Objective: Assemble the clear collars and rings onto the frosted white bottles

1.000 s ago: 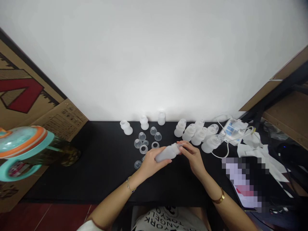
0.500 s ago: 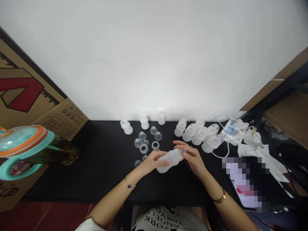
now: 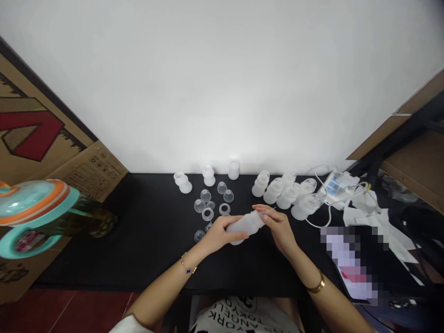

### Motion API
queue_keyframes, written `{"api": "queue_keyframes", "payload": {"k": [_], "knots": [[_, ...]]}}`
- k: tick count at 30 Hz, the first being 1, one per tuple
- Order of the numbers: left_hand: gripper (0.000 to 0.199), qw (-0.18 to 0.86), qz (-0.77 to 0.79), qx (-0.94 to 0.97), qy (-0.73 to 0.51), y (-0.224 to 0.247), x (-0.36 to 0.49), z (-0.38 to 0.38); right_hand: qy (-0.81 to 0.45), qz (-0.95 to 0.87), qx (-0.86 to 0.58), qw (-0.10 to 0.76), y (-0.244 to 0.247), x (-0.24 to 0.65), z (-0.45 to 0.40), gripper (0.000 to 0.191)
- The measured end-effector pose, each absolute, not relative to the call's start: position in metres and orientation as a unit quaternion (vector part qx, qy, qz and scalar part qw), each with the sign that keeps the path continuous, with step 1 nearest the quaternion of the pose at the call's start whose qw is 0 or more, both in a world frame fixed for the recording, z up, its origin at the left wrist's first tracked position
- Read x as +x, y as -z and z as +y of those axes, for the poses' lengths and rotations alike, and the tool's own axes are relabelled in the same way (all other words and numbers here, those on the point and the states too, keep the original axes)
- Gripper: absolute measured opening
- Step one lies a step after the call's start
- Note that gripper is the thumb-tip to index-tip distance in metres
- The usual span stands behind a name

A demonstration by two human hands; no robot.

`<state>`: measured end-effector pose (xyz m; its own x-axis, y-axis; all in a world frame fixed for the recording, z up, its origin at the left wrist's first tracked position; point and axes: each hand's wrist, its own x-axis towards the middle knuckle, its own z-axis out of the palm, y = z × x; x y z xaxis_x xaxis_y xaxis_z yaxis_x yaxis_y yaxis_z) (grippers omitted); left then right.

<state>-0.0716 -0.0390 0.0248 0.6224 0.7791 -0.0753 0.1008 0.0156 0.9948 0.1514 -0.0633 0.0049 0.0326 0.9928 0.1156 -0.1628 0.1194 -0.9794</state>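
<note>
Over the black table, my left hand (image 3: 224,232) wraps round the body of a frosted white baby bottle (image 3: 245,226), which is tilted with its top toward the right. The fingers of my right hand (image 3: 275,223) close on the bottle's collar and clear top; the exact part they pinch is partly hidden. Left of the bottle lie several clear dome caps (image 3: 206,195), white collar rings (image 3: 207,213) and clear nipples (image 3: 199,236). Several capped bottles (image 3: 276,190) stand to the right. Near the wall are three bottles without caps (image 3: 208,176).
A large teal and orange lidded jug (image 3: 38,203) stands at the left by a cardboard box (image 3: 100,166). At the right are a power strip (image 3: 336,187) with white cables, crumpled paper (image 3: 398,226) and a tablet-like device (image 3: 354,273), partly pixelated.
The bottle has turned slightly and its base has risen a little. My right fingers have shifted slightly on its top, while both hands keep their hold.
</note>
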Motion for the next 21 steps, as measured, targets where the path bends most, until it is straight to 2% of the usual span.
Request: {"api": "queue_keyframes", "payload": {"k": [13,17,21], "knots": [[0.057,0.523,0.412,0.687,-0.290,-0.0177,-0.0677,-0.0461,-0.488,-0.438,-0.495,0.570,-0.0070,0.1457,-0.0649,0.023],[0.054,0.557,0.393,0.674,-0.284,-0.0220,-0.0699,-0.0437,-0.520,-0.439,-0.473,0.560,-0.0079,0.1477,-0.0653,0.026],[0.048,0.639,0.340,0.639,-0.262,-0.0238,-0.0719,-0.0386,-0.551,-0.452,-0.426,0.557,-0.0089,0.1514,-0.0667,0.030]]}}
